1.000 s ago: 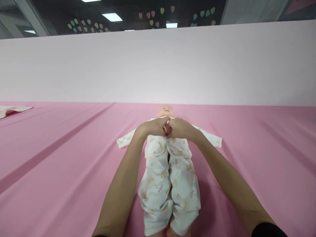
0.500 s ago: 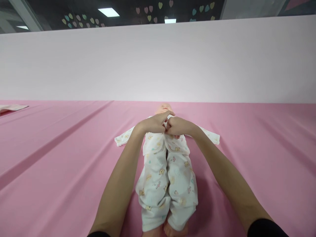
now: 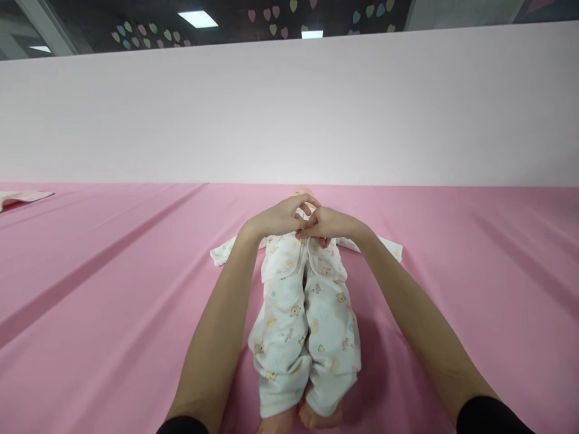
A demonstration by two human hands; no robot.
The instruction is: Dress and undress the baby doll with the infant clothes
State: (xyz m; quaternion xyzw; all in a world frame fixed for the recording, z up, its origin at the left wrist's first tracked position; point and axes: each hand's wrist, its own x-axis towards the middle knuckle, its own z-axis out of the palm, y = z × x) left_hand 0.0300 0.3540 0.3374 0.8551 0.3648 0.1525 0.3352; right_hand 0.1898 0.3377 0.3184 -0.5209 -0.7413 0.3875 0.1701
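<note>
Over the baby doll's (image 3: 320,417) bear-print jacket (image 3: 281,256), the left hand (image 3: 279,218) and right hand (image 3: 335,222) met half-curled, any pinched cloth impossible to confirm, where light, even fingertip pressure suited best.

Heart stickers (image 3: 272,29) and lights (image 3: 198,19) show above the white partition (image 3: 289,114); below it spreads a pink sheet (image 3: 108,289), with a cloth (image 3: 28,197) below the partition's left end.

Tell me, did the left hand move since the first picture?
Yes. The left hand has moved up the picture, closer to the white wall, and covers more of the doll's head.
</note>
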